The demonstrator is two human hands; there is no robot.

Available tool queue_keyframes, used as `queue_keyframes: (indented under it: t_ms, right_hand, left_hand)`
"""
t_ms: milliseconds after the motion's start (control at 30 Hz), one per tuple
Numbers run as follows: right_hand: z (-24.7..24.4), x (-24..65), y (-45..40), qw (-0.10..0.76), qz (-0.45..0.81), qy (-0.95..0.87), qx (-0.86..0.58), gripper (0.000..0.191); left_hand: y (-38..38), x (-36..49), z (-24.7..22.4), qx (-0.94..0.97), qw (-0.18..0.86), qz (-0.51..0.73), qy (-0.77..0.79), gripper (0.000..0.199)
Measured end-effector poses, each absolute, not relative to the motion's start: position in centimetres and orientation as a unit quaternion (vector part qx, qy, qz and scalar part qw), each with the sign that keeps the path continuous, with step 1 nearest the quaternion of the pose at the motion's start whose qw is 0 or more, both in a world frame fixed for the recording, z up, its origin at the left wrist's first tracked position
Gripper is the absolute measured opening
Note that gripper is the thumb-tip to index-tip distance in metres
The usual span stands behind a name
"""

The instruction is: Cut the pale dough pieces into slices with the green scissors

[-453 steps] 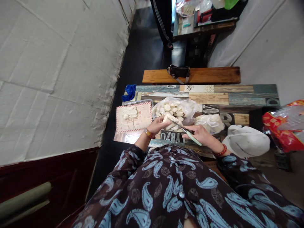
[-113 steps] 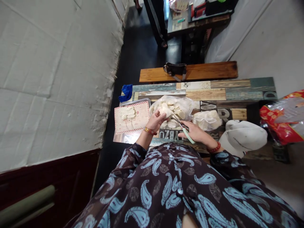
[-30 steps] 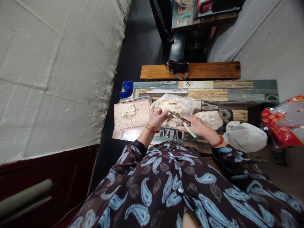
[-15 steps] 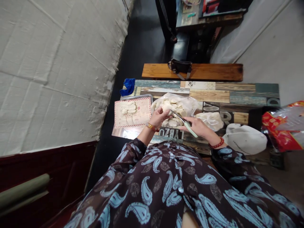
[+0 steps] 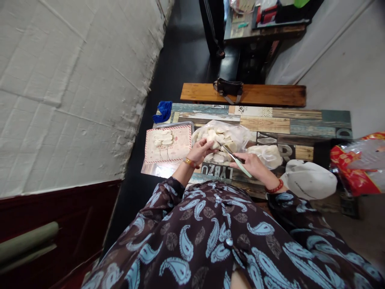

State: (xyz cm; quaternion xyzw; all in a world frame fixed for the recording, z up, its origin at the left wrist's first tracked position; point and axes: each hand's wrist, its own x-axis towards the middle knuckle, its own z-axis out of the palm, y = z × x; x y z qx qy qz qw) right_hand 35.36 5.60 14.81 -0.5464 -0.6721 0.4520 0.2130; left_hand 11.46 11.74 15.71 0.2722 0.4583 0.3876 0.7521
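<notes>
Patchwork table [image 5: 264, 124]: right fingers [image 5: 241, 156] partly hide scissors [image 5: 243, 167].

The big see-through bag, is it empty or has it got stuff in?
Not empty: lots of white pieces show in the bag.

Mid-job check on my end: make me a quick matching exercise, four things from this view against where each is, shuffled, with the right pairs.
1. green-handled scissors
2. clear bag of white pieces
3. blue cloth
4. black bag

A. on the wooden bench
B. just right of the striped-border sheet
C. in the right hand
D. at the table's far left corner

Pairs: 1-C, 2-B, 3-D, 4-A
</notes>
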Motion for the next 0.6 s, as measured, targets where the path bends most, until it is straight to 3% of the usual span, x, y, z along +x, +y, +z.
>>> queue_keyframes:
  t_ms: [167, 333, 600]
  right_hand:
    - [14.9, 35.4, 5.7, 0.165, 0.468, -0.663, -0.56, 0.061]
    - [15.7, 35.6, 5.9, 0.144, 0.531, -0.659, -0.513, 0.063]
    - [16.3, 34.6, 6.5, 0.116, 0.517, -0.654, -0.539, 0.068]
  left_hand:
    - [11.7, 11.5, 15.7, 0.286, 0.746, 0.385, 0.462, 0.047]
    - [11.6, 11.6, 15.9, 0.286, 0.745, 0.389, 0.46, 0.05]
    - [11.0, 12.2, 15.8, 0.331, 0.742, 0.358, 0.46, 0.048]
